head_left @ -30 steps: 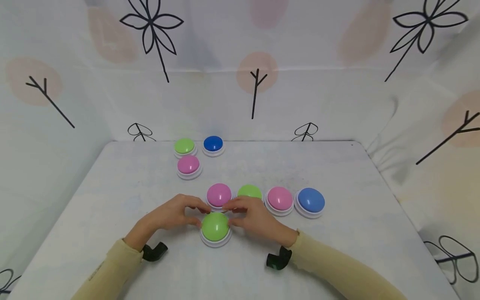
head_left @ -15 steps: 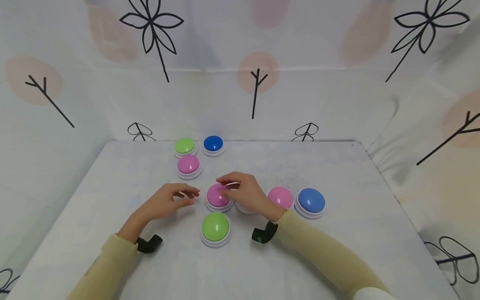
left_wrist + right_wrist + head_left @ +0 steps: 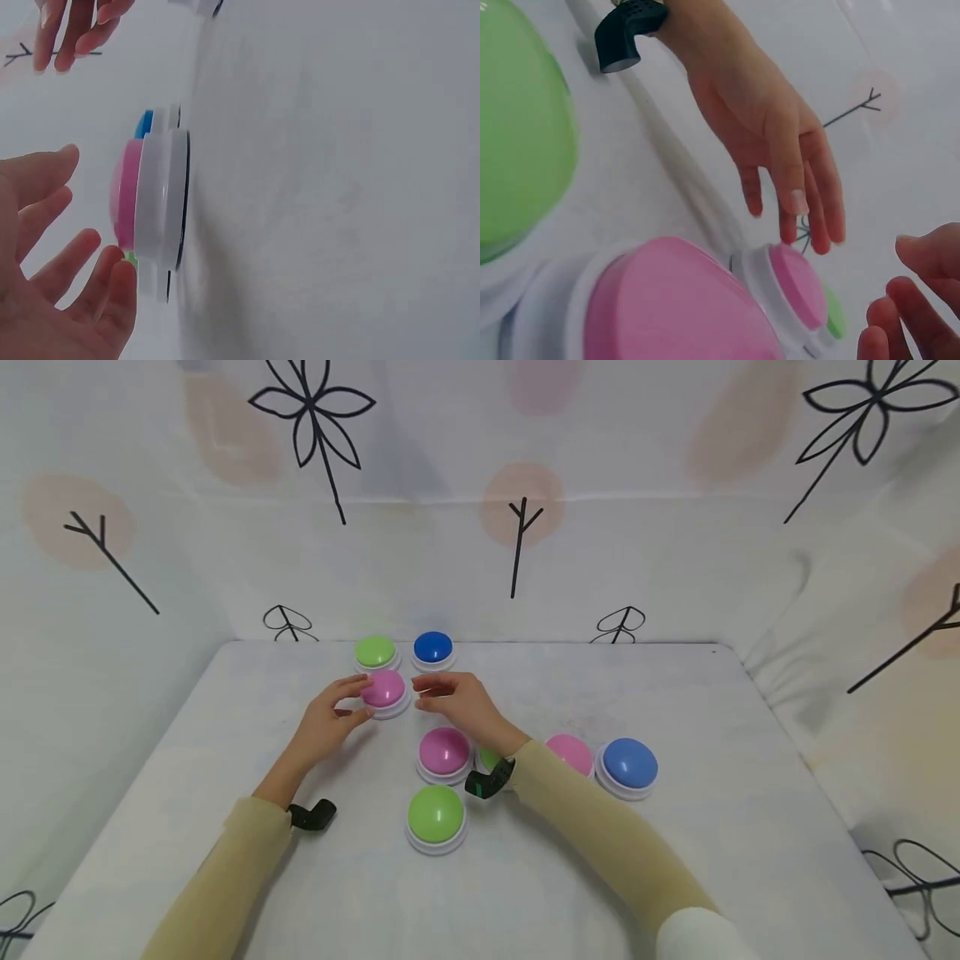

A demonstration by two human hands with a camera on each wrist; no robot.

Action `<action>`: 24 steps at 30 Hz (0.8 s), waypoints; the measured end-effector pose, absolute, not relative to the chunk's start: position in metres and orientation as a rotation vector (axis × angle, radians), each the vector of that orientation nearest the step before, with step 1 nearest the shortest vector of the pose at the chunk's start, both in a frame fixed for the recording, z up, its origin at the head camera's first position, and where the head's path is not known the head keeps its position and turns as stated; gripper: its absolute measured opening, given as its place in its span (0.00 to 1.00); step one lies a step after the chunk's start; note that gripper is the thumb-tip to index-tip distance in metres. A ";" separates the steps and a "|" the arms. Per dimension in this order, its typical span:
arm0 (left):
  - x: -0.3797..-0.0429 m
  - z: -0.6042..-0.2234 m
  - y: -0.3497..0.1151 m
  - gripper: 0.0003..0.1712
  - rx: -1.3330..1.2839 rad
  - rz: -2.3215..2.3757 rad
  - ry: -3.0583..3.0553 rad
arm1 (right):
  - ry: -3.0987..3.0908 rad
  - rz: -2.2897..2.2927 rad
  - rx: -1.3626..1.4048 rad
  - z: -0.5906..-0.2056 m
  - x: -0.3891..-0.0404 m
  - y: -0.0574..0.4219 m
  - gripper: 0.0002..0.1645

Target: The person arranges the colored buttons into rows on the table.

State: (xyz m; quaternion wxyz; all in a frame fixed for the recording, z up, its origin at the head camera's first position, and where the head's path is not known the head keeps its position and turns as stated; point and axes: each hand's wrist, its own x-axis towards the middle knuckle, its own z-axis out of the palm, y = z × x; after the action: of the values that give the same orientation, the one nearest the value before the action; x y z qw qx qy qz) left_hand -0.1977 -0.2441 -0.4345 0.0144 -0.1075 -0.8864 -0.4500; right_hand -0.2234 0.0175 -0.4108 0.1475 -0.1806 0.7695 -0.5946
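A pink push button [image 3: 383, 689] with a domed top and white base stands toward the back left of the table. My left hand [image 3: 324, 722] is at its left side, fingers apart and loosely bent, the fingertips overlapping its edge in the head view. To its right hovers my right hand [image 3: 467, 706], thumb and fingers reaching toward it with a gap between. In the left wrist view the left hand [image 3: 67, 277] curves around the dome side of the pink button [image 3: 127, 195] without gripping it. Right behind it are a green button [image 3: 375, 651] and a blue button [image 3: 432, 647].
Nearer stand a second pink button [image 3: 444, 752] and a green button [image 3: 435, 815]. Rightward, another green button [image 3: 487, 758] and a pink button [image 3: 570, 752] are partly hidden by the right arm, beside a light blue button [image 3: 630, 763]. A patterned cloth [image 3: 420, 552] rises behind the table.
Both hands have left the front green button and moved away over the table to the back pink button. The buttons stand where they were; the view has shifted slightly.
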 end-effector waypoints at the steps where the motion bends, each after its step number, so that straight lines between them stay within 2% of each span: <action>1: -0.201 -0.435 -0.245 0.28 -0.315 -1.406 -2.761 | 2.210 -1.722 -0.510 -0.412 -0.228 0.015 0.23; 10: -0.219 -0.441 -0.253 0.30 -0.253 -1.480 -2.808 | 2.135 -1.811 -0.430 -0.425 -0.256 -0.002 0.23; 24: -0.230 -0.441 -0.245 0.29 -0.138 -1.348 -2.881 | 2.249 -1.633 -0.469 -0.434 -0.261 -0.004 0.27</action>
State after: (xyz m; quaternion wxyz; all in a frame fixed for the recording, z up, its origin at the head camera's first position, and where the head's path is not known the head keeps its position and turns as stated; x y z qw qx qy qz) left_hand -0.2302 -0.2451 -0.4406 -0.0211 -0.0434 -0.9047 -0.4233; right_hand -0.2606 -0.0038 -0.4336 0.1610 -0.1642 0.7875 -0.5717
